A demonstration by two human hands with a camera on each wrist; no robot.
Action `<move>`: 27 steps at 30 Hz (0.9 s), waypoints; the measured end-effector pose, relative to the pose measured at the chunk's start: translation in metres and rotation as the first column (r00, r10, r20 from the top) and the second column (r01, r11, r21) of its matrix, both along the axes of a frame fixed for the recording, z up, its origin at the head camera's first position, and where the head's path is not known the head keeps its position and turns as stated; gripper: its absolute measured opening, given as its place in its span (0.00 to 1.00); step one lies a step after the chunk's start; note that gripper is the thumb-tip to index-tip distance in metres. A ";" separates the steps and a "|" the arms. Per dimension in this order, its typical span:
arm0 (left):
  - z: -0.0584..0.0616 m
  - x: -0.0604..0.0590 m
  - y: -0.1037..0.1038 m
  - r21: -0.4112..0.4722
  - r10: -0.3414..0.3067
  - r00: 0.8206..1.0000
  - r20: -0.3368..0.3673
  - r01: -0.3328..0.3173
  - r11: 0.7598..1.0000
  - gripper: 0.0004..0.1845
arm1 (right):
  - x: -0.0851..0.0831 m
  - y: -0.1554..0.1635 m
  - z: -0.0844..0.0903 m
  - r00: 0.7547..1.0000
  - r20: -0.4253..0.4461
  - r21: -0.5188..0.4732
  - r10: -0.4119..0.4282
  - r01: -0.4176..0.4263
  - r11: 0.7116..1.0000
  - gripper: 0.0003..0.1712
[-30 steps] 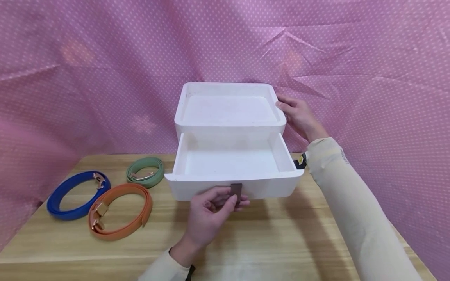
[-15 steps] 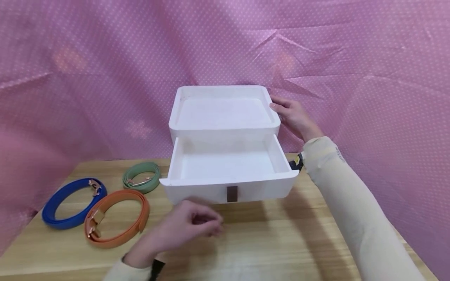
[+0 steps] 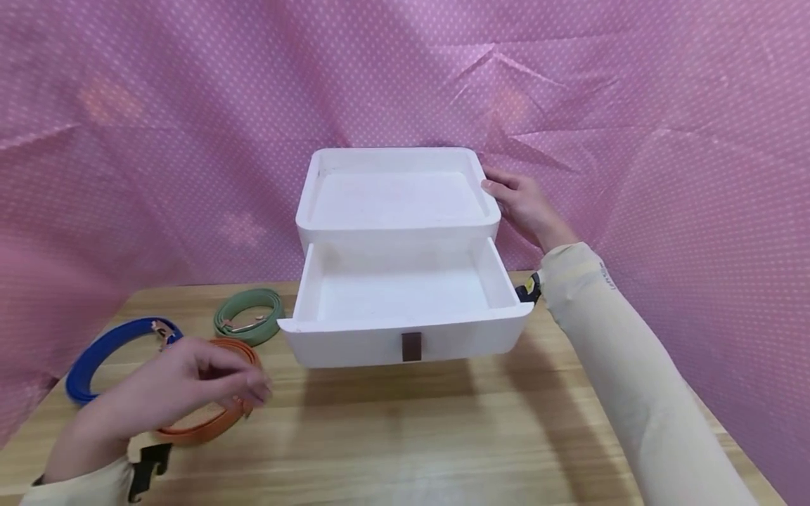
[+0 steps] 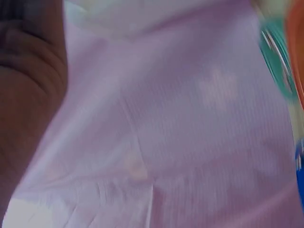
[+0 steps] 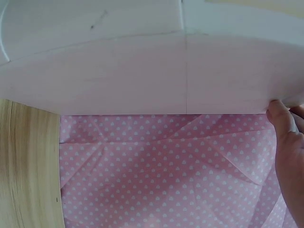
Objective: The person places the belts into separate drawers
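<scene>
Left hand over the orange belt, right hand steadying the white drawer box.

Nearest the camera, the left hand (image 3: 183, 390) hovers just above the coiled orange leather-look belt (image 3: 218, 414) with a gold buckle; the fingers are loosely curled, gripping nothing, and it's blurry so I can't tell if they touch it. Just beyond lie a coiled blue belt (image 3: 101, 348) and a smaller coiled sage-green belt (image 3: 249, 315), all flat on the light wooden table (image 3: 443, 436). Behind them, mid-table, sits the white plastic two-tier storage box (image 3: 395, 232): its lower drawer (image 3: 405, 309) is pulled out, with a little brown pull tab (image 3: 411, 346) on the front, nothing inside it, and the shallow top tray holds nothing either. The right hand (image 3: 522, 204) rests flat-fingered against the box's far right top corner. Pink dotted cloth (image 3: 633, 105) hangs behind.
</scene>
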State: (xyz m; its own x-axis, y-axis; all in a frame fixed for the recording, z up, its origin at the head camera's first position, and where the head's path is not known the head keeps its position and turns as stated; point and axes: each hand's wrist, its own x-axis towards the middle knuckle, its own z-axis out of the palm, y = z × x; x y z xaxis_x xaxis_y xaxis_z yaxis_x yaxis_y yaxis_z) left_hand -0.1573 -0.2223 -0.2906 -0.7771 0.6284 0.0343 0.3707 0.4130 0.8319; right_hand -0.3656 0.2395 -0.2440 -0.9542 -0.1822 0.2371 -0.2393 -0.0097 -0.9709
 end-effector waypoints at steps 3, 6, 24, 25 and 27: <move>-0.009 -0.008 -0.013 -0.245 0.200 0.973 -0.119 -0.224 0.943 0.10 | 0.000 0.001 0.002 1.000 -0.003 0.011 -0.007 0.007 1.000 0.31; -0.024 -0.016 -0.021 -0.431 0.291 0.934 -0.205 -0.353 0.830 0.17 | 0.001 0.001 0.003 1.000 -0.003 0.001 -0.003 0.003 1.000 0.31; -0.074 -0.027 -0.019 -0.628 0.384 0.917 -0.111 -0.364 0.687 0.13 | 0.001 -0.001 -0.002 1.000 -0.012 0.008 -0.001 0.001 1.000 0.30; -0.076 -0.027 -0.018 -0.623 0.381 0.918 -0.112 -0.363 0.693 0.13 | 0.001 0.000 -0.002 1.000 -0.012 0.007 -0.002 0.002 1.000 0.30; -0.080 -0.027 -0.017 -0.612 0.375 0.920 -0.111 -0.360 0.704 0.12 | 0.001 0.000 -0.002 1.000 -0.012 0.001 -0.007 0.007 1.000 0.30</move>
State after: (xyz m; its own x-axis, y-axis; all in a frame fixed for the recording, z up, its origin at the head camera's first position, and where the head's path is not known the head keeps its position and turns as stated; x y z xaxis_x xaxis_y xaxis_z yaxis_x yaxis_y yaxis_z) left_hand -0.1844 -0.2395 -0.3703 -0.9470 0.1717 -0.2716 0.0664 0.9316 0.3574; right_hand -0.3643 0.2397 -0.2456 -0.9526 -0.1760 0.2481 -0.2508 -0.0071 -0.9680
